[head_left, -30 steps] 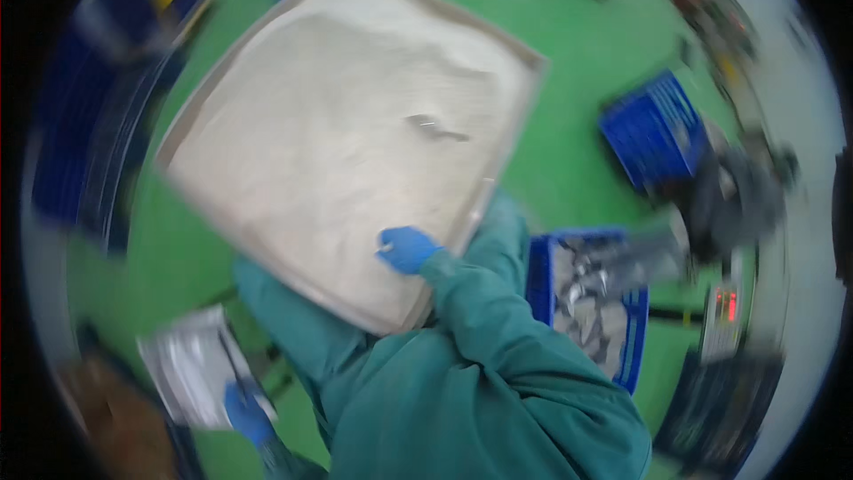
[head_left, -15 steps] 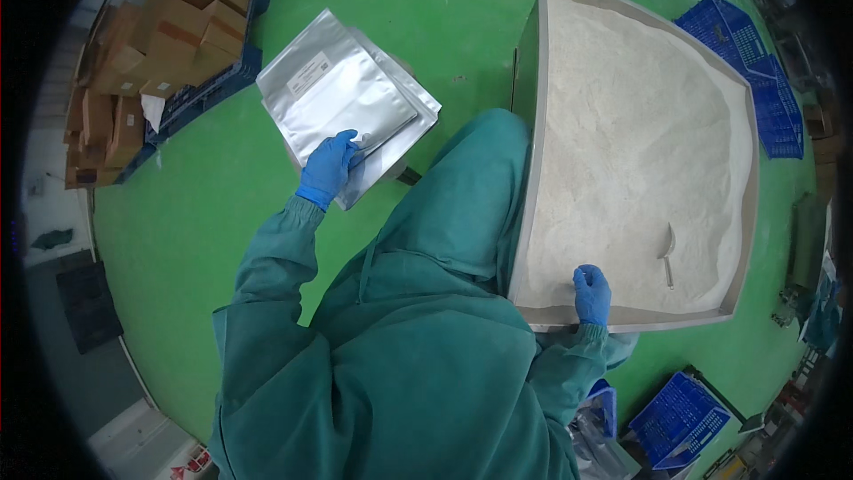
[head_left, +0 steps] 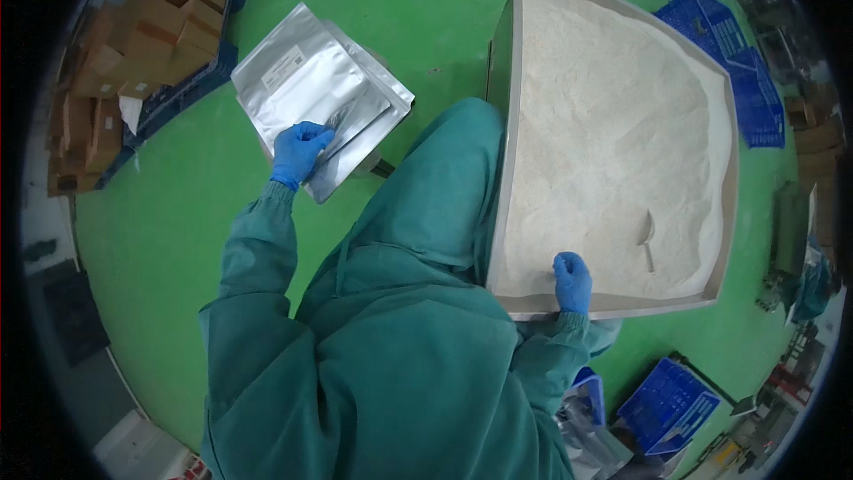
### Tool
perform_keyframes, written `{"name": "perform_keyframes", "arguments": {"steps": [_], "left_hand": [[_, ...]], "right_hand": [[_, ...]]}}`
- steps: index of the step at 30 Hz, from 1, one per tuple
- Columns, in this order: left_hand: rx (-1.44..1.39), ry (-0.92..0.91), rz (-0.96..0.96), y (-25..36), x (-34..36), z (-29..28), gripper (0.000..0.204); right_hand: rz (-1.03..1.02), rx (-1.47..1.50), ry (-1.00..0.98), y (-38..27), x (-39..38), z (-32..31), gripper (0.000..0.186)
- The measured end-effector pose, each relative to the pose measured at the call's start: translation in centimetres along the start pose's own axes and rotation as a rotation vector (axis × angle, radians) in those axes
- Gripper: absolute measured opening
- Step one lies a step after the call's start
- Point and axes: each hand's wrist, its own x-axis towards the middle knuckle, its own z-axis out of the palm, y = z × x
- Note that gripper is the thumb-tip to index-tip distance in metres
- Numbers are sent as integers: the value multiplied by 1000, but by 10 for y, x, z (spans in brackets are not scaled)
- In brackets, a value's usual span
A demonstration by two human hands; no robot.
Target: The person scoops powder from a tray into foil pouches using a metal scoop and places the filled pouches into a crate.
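My left hand, in a blue glove, is closed on the near edge of the top silver foil pouch, which bends and creases by the fingers. That pouch has a white label and lies on a stack of similar flat pouches to my left. Over the near edge of a large metal tray full of pale powder, my right hand is closed, also gloved in blue. Its curled fingers hide whatever may be inside them. To its right a metal scoop lies partly sunk in the powder.
Cardboard boxes are piled on a blue pallet at the far left. Blue crates stand beyond the tray's right side, and another blue crate sits at the lower right. My knee is between pouches and tray, above a green floor.
The whole view has shifted, so everything sits slightly further left and up. My left fingers have curled in more at the pouch's edge, and its near side is more creased. My right hand stays closed.
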Motion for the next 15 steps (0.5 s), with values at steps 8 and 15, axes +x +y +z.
{"name": "perform_keyframes", "arguments": {"steps": [8, 15], "left_hand": [[-53, -141, -32, 2, 2, 23, 20], [106, 264, 321, -21, 30, -10, 31]], "right_hand": [[-13, -96, 22, -7, 4, -16, 29], [-33, -52, 106, -13, 2, -9, 26]]}}
